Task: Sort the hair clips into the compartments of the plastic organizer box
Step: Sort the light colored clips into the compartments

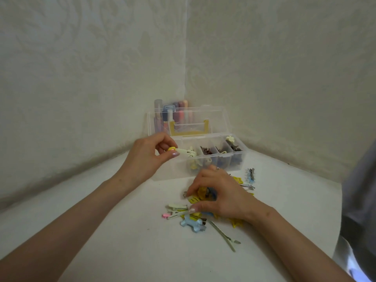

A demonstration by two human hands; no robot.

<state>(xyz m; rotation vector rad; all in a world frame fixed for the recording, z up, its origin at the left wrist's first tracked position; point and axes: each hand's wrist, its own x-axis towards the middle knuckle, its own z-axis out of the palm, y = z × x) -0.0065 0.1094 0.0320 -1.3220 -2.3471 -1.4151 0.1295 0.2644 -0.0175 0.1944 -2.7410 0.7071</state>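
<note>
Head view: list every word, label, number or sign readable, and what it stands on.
None readable.
Clear plastic organizer box: no label shows.
Pastel tubes behind its open lid: print too blurred.
Yellow hair clip with dark marks by the right hand: too blurred.

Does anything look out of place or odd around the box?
A cream flower clip sits high at the far end of the rightmost compartment of the organizer box, poking above the rim among dark clips. Nothing looks spilled or broken.
</note>
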